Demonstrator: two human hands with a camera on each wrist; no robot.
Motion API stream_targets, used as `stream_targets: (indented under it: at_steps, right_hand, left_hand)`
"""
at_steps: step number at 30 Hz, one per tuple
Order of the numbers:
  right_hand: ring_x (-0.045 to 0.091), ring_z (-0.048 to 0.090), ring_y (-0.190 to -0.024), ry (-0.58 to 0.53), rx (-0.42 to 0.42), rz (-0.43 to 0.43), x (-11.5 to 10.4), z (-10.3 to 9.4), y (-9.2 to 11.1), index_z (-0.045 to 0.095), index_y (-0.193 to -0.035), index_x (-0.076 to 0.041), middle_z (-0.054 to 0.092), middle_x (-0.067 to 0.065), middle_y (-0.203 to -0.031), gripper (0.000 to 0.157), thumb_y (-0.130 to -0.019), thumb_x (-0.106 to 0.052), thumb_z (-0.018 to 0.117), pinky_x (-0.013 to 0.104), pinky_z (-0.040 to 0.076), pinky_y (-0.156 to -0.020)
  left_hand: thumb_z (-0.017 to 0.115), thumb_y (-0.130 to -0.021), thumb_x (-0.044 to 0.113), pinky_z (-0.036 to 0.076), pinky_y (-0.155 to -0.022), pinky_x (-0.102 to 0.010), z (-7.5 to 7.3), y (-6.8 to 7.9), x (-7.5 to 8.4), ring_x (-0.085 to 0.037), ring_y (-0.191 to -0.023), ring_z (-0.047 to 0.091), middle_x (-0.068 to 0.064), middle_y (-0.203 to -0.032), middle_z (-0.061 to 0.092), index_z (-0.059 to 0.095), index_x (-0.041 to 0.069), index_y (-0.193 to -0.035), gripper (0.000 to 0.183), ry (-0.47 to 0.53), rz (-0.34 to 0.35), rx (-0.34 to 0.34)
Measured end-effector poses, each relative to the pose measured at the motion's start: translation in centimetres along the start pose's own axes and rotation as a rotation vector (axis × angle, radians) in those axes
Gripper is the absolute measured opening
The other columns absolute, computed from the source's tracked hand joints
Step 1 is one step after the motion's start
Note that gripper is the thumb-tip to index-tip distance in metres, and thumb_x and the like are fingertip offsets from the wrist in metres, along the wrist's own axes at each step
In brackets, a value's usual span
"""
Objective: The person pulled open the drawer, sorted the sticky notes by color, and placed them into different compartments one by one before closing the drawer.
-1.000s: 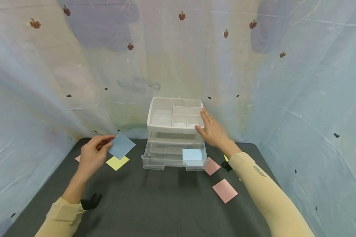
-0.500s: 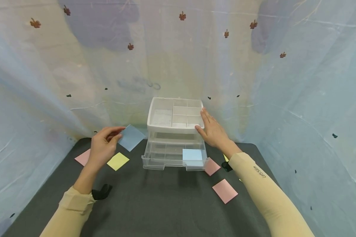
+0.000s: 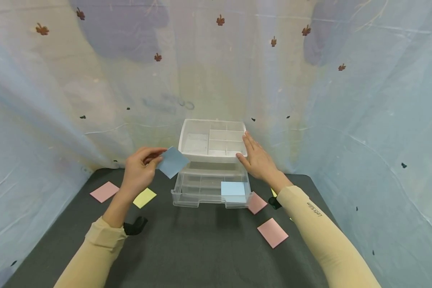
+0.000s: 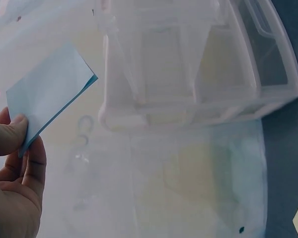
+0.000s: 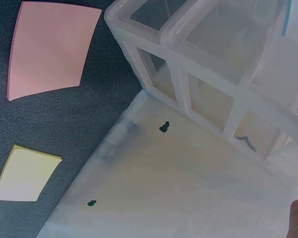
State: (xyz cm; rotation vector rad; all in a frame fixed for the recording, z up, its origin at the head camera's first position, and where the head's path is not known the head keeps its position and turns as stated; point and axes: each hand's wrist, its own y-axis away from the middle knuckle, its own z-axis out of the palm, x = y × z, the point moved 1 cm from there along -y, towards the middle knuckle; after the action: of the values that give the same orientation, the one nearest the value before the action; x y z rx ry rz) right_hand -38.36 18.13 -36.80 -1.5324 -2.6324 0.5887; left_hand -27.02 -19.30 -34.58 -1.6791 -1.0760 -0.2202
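My left hand (image 3: 140, 168) pinches a blue sticky note pad (image 3: 173, 162) at one corner between thumb and fingers. The pad is raised, overlapping the left side of a white drawer organizer (image 3: 216, 159) in the head view; the left wrist view shows its thin layered edge. Below the organizer's compartmented top, a clear drawer (image 3: 198, 199) is pulled out. Another blue sticky note pad (image 3: 233, 189) lies in that drawer's right part. My right hand (image 3: 260, 160) rests against the organizer's right top rim with fingers extended; only its fingertips show in the right wrist view.
On the dark table (image 3: 201, 256), a pink pad (image 3: 105, 192) and a yellow pad (image 3: 144, 198) lie left of the organizer. To its right are two pink pads, one near the drawer (image 3: 257, 203), plus yellow pads partly behind my right arm. A patterned curtain (image 3: 129, 88) hangs behind.
My left hand has carried the blue sticky note pad rightward and upward to the organizer's left side, uncovering the pink pad at left. My right hand has stayed in place.
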Motion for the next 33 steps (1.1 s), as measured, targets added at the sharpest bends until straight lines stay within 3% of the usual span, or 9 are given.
stream_targets:
  at_steps: [6, 12, 20, 33]
  right_hand:
    - [0.030, 0.014, -0.160, 0.000, 0.002, -0.003, 0.0, 0.0, 0.0, 0.010, -0.167, -0.002, 0.003, 0.012, -0.175, 0.081, -0.111, -0.052, 0.039, 0.050, 0.019, -0.128]
    - [0.030, 0.014, -0.160, -0.002, -0.001, -0.002, 0.0, 0.0, 0.0, 0.010, -0.167, -0.002, 0.003, 0.013, -0.175, 0.081, -0.111, -0.052, 0.040, 0.050, 0.017, -0.129]
    - [0.031, 0.015, -0.160, -0.010, -0.003, 0.001, 0.1, 0.0, 0.0, 0.009, -0.167, -0.002, 0.002, 0.013, -0.175, 0.080, -0.111, -0.050, 0.040, 0.050, 0.017, -0.129]
    - [0.030, 0.016, -0.160, -0.009, -0.002, 0.007, 0.0, 0.0, 0.0, 0.008, -0.167, -0.003, 0.002, 0.011, -0.175, 0.080, -0.111, -0.051, 0.040, 0.048, 0.017, -0.129]
  left_hand:
    - [0.068, -0.096, -0.009, 0.050, -0.082, -0.013, 1.3, -0.5, 0.7, -0.027, -0.101, 0.065, -0.014, -0.112, 0.067, 0.076, 0.003, -0.121, 0.029, 0.027, 0.040, -0.038]
    - [0.070, -0.096, -0.007, 0.053, -0.080, -0.021, 2.8, -0.9, 1.4, -0.022, -0.098, 0.064, -0.009, -0.111, 0.069, 0.077, 0.008, -0.119, 0.029, 0.019, 0.075, -0.127]
    - [0.071, -0.096, -0.004, 0.059, -0.083, -0.035, 4.2, -1.4, 2.3, -0.019, -0.100, 0.067, -0.002, -0.113, 0.069, 0.078, 0.013, -0.119, 0.029, 0.050, 0.058, -0.324]
    - [0.069, -0.099, -0.001, 0.060, -0.084, -0.034, 6.6, -1.8, 2.1, -0.015, -0.102, 0.068, 0.002, -0.115, 0.071, 0.077, 0.017, -0.120, 0.029, 0.020, 0.040, -0.665]
